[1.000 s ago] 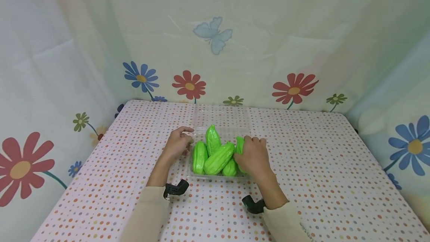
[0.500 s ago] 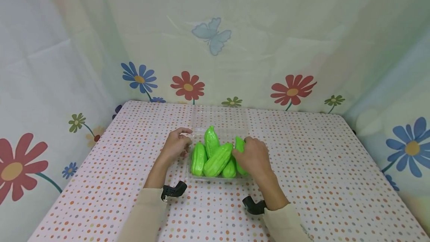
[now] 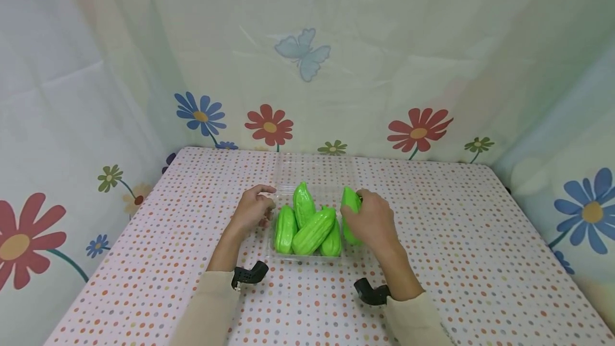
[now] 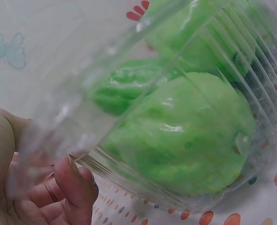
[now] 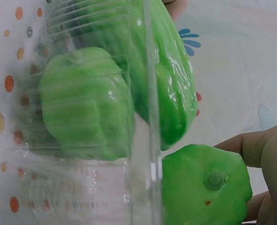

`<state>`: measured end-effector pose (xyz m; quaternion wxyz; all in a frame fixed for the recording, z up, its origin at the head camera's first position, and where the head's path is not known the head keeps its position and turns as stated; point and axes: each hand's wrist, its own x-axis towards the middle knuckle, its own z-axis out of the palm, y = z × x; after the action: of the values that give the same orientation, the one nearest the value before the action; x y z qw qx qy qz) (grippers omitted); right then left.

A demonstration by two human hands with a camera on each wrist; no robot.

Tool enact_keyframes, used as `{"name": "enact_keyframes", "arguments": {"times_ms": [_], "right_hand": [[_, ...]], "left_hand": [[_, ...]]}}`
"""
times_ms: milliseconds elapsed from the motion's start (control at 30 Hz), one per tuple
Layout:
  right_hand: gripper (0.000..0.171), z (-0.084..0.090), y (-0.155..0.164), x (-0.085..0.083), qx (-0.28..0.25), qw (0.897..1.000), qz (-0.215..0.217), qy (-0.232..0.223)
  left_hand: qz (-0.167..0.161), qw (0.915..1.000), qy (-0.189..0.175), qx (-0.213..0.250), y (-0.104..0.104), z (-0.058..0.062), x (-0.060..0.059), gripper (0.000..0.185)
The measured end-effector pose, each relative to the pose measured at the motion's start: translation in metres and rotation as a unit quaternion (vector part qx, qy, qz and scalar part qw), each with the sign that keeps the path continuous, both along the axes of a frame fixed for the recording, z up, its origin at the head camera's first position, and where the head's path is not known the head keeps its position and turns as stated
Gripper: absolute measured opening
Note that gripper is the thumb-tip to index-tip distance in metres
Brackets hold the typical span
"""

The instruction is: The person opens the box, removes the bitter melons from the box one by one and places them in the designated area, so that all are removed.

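My right hand (image 3: 373,221) grips a green bitter melon (image 3: 351,234), held at the right side of a clear plastic clamshell box (image 3: 307,257). In the right wrist view, that melon's stem end (image 5: 199,183) shows level with the box's rim, fingers along its side. Several more melons lie inside, one slanting melon (image 3: 313,232) on top of the others. My left hand (image 3: 252,208) holds the box's left wall; in the left wrist view its fingers (image 4: 75,187) bend at the clear edge. Through that wall shows the nearest melon (image 4: 185,136).
The box's transparent lid (image 3: 314,171) is folded back toward the rear of the table. A dotted cloth (image 3: 451,239) covers the tabletop. Behind it hangs a flowered curtain (image 3: 365,79). Black cameras sit on both wrists.
My right hand has moved right and slightly up with the bitter melon, away from the other melons. The left hand stays at the box's left side.
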<state>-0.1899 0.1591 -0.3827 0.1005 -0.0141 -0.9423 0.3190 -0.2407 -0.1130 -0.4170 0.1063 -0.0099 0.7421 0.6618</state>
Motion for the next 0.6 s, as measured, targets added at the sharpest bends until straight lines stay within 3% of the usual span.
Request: {"name": "enact_keyframes", "arguments": {"times_ms": [133,600], "right_hand": [[0.051,0.002,0.005,0.0,-0.013,1.0,-0.002,0.01],[0.053,0.005,0.031,-0.005,-0.104,0.993,0.017,0.044]], "left_hand": [[0.006,1.0,0.007,0.001,-0.001,-0.015,-0.007,0.048],[-0.004,0.9998,-0.01,-0.019,-0.002,-0.012,-0.012,0.048]]}}
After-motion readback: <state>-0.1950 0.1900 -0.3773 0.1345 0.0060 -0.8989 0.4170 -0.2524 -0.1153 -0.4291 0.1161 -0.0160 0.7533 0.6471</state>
